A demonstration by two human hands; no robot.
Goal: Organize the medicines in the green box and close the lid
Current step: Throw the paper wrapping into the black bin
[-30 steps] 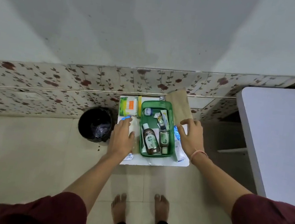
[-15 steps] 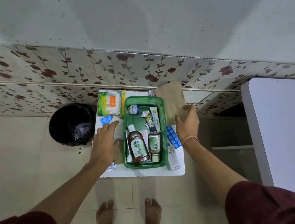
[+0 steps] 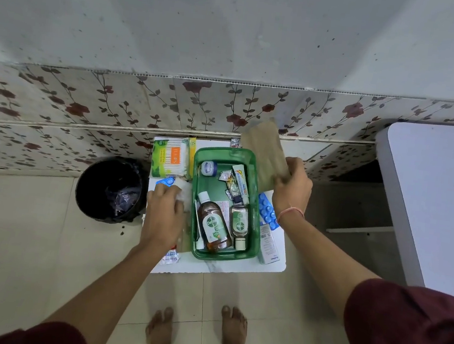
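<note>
On a low white table [image 3: 237, 269] against a floral-tiled wall, the green box [image 3: 253, 203] sits lengthwise between our hands, its lid not identifiable. Our right hand [image 3: 291, 190] grips a brown paper bag [image 3: 265, 150] beside its far right corner; our left hand [image 3: 163, 212] lies flat on white wadding [image 3: 185, 192], unclenched.

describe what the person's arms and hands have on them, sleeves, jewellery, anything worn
Both arms are bare from the elbows down, with dark maroon short sleeves covering the upper arms. The right hand has a thin pinkish-orange thread band around its wrist. The left hand shows no band, ring or glove.
</note>
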